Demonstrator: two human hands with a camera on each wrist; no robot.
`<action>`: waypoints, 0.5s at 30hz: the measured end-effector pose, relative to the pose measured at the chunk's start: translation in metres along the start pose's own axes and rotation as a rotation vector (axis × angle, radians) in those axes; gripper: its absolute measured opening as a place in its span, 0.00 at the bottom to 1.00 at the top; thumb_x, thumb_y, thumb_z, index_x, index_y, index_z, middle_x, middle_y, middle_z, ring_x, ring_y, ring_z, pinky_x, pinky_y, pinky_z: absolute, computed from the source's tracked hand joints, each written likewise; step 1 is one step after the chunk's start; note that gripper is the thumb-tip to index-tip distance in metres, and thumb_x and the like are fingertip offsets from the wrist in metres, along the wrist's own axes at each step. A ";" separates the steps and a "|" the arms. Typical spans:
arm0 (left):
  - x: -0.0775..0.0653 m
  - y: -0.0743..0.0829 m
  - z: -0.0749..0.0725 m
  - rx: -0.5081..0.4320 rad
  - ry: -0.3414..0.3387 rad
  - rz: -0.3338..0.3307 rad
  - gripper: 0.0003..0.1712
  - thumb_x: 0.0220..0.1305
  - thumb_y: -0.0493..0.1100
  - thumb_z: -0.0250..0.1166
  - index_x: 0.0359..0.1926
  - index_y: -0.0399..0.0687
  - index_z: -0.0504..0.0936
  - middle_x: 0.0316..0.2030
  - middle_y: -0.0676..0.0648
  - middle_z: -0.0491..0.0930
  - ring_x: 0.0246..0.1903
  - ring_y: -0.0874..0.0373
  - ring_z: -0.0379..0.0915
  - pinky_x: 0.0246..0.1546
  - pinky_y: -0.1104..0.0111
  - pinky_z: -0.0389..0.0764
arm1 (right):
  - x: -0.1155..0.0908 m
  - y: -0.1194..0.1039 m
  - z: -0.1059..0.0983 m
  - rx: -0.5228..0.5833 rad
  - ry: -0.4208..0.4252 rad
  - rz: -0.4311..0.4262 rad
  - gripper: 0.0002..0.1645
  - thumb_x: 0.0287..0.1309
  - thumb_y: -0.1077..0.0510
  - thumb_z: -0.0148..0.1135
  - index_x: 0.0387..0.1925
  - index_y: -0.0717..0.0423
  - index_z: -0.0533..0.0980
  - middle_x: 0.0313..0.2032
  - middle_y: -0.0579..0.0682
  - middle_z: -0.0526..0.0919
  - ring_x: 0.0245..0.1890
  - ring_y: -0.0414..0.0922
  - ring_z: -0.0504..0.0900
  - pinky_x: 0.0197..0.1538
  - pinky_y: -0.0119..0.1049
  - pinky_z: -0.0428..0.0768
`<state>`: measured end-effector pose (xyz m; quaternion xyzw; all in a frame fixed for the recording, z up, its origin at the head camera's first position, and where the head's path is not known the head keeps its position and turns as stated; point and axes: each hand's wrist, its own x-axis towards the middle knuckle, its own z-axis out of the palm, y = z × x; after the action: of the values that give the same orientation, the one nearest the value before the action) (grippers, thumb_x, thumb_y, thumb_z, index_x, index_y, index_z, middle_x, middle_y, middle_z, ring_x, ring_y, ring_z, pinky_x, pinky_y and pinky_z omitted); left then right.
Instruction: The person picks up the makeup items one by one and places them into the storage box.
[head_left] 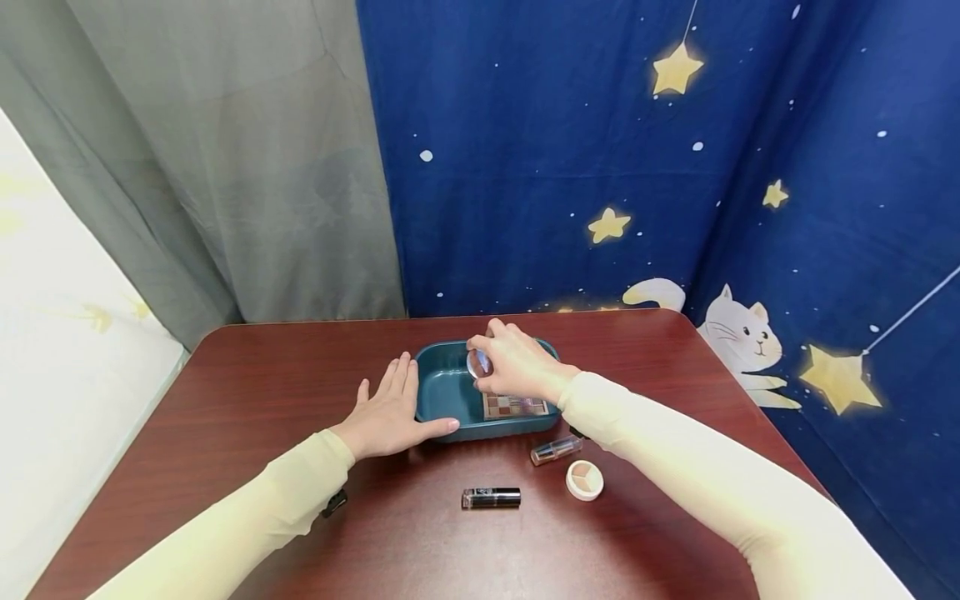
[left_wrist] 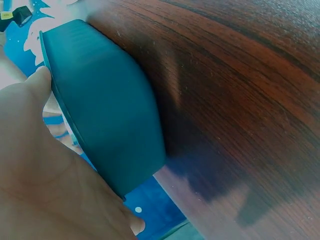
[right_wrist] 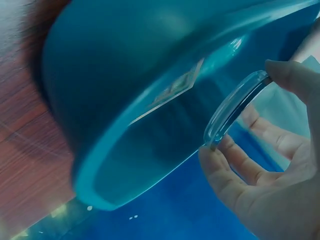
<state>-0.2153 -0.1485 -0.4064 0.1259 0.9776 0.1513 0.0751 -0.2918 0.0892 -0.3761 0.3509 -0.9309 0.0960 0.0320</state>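
Blue star-print curtains [head_left: 540,142] hang beyond our fingers. Our right hand [head_left: 521,367] pinches a clear-rimmed disc [right_wrist: 237,102]; below its fingers is the teal tray [head_left: 480,432] with an eyeshadow palette [head_left: 513,407], whose near rim our left hand [head_left: 388,417] touches, fingers straight. A slack edge-grip could drop the disc.

I can read no words or numbers here. The black cosmetic tube [head_left: 491,498], lying well in from the far edge of the tabletop [head_left: 315,367], bears pale lettering (too small to make out).
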 end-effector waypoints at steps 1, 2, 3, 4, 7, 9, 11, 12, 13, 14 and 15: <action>0.000 0.000 0.000 0.002 -0.002 -0.002 0.74 0.53 0.86 0.53 0.79 0.34 0.41 0.79 0.37 0.34 0.77 0.41 0.32 0.67 0.31 0.40 | 0.001 -0.001 0.001 0.005 -0.009 -0.004 0.25 0.53 0.44 0.76 0.52 0.44 0.80 0.41 0.45 0.70 0.39 0.43 0.68 0.36 0.35 0.73; 0.000 0.000 0.000 0.000 -0.003 -0.001 0.74 0.53 0.85 0.53 0.79 0.34 0.41 0.79 0.37 0.34 0.77 0.40 0.32 0.66 0.31 0.40 | 0.003 -0.003 0.001 0.007 -0.020 -0.006 0.27 0.53 0.44 0.76 0.54 0.44 0.80 0.41 0.45 0.70 0.39 0.43 0.68 0.36 0.35 0.73; -0.001 0.000 0.000 -0.005 -0.002 0.000 0.74 0.54 0.85 0.53 0.79 0.34 0.41 0.79 0.37 0.34 0.77 0.40 0.32 0.66 0.31 0.39 | 0.004 -0.004 0.002 0.009 -0.029 -0.009 0.30 0.53 0.44 0.76 0.56 0.45 0.79 0.42 0.45 0.70 0.39 0.43 0.69 0.36 0.35 0.74; -0.001 0.000 0.000 -0.003 -0.003 0.000 0.74 0.53 0.86 0.53 0.79 0.34 0.41 0.79 0.37 0.34 0.77 0.40 0.32 0.66 0.31 0.40 | 0.005 -0.005 0.003 0.009 -0.038 -0.013 0.31 0.53 0.43 0.76 0.58 0.45 0.79 0.42 0.45 0.70 0.39 0.43 0.69 0.36 0.35 0.74; -0.001 0.001 0.000 0.001 -0.004 0.000 0.76 0.51 0.88 0.50 0.79 0.34 0.41 0.79 0.37 0.35 0.77 0.40 0.33 0.66 0.31 0.40 | 0.010 -0.008 0.005 -0.001 -0.059 -0.037 0.34 0.53 0.43 0.75 0.62 0.45 0.78 0.43 0.46 0.70 0.39 0.42 0.69 0.37 0.34 0.74; 0.000 0.000 0.000 0.008 -0.005 0.000 0.77 0.50 0.89 0.48 0.79 0.34 0.41 0.79 0.37 0.35 0.77 0.40 0.33 0.66 0.31 0.41 | 0.013 -0.009 0.007 -0.011 -0.068 -0.055 0.35 0.53 0.42 0.75 0.63 0.45 0.78 0.43 0.46 0.70 0.38 0.42 0.70 0.37 0.33 0.75; 0.000 0.000 0.000 0.010 -0.006 0.001 0.76 0.50 0.89 0.48 0.79 0.34 0.40 0.79 0.37 0.35 0.77 0.40 0.33 0.66 0.31 0.41 | 0.016 -0.011 0.009 -0.018 -0.076 -0.072 0.36 0.53 0.42 0.75 0.63 0.45 0.77 0.43 0.46 0.71 0.37 0.41 0.71 0.37 0.33 0.75; 0.001 0.000 0.001 0.012 -0.007 0.001 0.76 0.50 0.89 0.48 0.79 0.34 0.40 0.79 0.37 0.34 0.77 0.40 0.33 0.66 0.31 0.41 | 0.018 -0.011 0.010 -0.021 -0.079 -0.079 0.37 0.53 0.41 0.75 0.63 0.46 0.77 0.42 0.46 0.71 0.37 0.41 0.71 0.37 0.32 0.75; 0.001 -0.001 0.001 0.012 -0.009 0.000 0.76 0.51 0.89 0.48 0.79 0.34 0.40 0.79 0.37 0.34 0.77 0.40 0.33 0.66 0.31 0.40 | 0.019 -0.012 0.010 -0.020 -0.084 -0.085 0.37 0.53 0.41 0.75 0.63 0.46 0.77 0.42 0.46 0.71 0.36 0.41 0.71 0.37 0.32 0.76; 0.001 -0.001 0.001 0.012 -0.012 -0.002 0.76 0.51 0.89 0.48 0.79 0.34 0.40 0.79 0.37 0.34 0.77 0.40 0.32 0.66 0.31 0.40 | 0.021 -0.013 0.011 -0.019 -0.091 -0.092 0.37 0.53 0.41 0.75 0.63 0.46 0.77 0.41 0.46 0.71 0.36 0.41 0.72 0.37 0.32 0.76; 0.001 -0.001 0.001 0.013 -0.014 -0.004 0.77 0.50 0.89 0.48 0.79 0.34 0.40 0.79 0.37 0.34 0.77 0.41 0.32 0.66 0.31 0.40 | 0.022 -0.013 0.012 -0.018 -0.097 -0.098 0.37 0.53 0.40 0.75 0.63 0.46 0.77 0.41 0.46 0.71 0.35 0.41 0.72 0.37 0.32 0.76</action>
<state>-0.2163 -0.1488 -0.4079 0.1255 0.9782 0.1440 0.0816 -0.2997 0.0626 -0.3833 0.4002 -0.9138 0.0687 -0.0051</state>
